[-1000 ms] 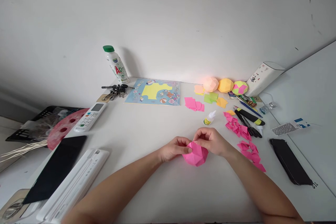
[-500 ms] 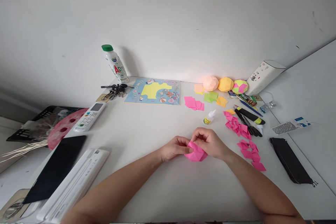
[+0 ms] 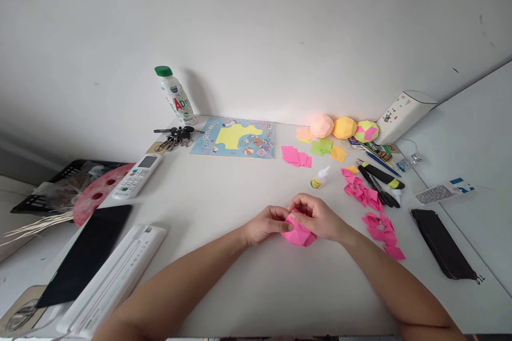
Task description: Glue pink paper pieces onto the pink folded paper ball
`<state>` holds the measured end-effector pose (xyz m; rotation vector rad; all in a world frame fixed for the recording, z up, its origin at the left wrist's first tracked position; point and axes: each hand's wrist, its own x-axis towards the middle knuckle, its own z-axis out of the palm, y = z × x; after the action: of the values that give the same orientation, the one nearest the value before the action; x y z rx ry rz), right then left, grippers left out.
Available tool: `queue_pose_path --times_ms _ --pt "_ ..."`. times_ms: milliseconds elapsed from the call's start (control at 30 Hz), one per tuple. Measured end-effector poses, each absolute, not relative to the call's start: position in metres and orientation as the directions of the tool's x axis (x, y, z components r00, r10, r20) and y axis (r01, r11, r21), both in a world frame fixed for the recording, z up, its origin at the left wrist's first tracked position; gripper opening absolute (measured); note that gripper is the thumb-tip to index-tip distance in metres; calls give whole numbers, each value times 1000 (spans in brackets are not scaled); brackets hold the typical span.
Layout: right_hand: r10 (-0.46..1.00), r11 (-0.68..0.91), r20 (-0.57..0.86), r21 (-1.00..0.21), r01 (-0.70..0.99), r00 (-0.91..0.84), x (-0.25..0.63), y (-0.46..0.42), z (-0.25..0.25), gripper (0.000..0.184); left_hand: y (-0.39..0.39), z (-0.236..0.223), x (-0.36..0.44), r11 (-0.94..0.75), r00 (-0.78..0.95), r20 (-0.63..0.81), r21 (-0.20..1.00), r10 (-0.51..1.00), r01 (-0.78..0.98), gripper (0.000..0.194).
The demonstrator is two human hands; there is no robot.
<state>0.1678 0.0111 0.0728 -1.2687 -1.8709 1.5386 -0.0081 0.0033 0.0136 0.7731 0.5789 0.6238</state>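
Wall (image 3: pixel 248 37) backs the white table (image 3: pixel 224 197). My left hand (image 3: pixel 266 226) and right hand (image 3: pixel 319 217) pinch the pink ball (image 3: pixel 301 236), facets facing near, long axis unclear.

"AD" on the white bottle (image 3: pixel 178 98)

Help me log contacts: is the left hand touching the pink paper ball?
Touching: in the head view, the left hand has its thumb on the pink paper ball.

We see a soft, fairly dim grey light, with the bottle (image 3: pixel 176 97) throwing a blurry shadow right onto the wall (image 3: pixel 248 37), its left end darker, and wide-angle stretching toward the edges.
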Motion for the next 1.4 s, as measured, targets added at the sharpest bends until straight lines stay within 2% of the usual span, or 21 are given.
queue_pose_path --times_ms 233,467,567,867,1400 --pt "792 -58 -271 -925 375 -547 170 12 73 15 4 12 -9 544 709 -210 791 674 -282 16" --pt "786 5 -332 -839 543 -521 184 19 81 31 5 11 -9 534 703 -196 790 684 -300 16" --pt "747 19 -381 -807 591 -545 187 21 80 30 4 11 -9 539 680 -218 785 700 -304 18" --pt "677 -86 -479 -805 587 -559 184 22 73 34 6 9 -10 537 701 -223 801 677 -264 17" --pt "656 -123 -496 -814 568 -569 179 20 77 32 6 9 -10 526 711 -213 812 670 -253 14"
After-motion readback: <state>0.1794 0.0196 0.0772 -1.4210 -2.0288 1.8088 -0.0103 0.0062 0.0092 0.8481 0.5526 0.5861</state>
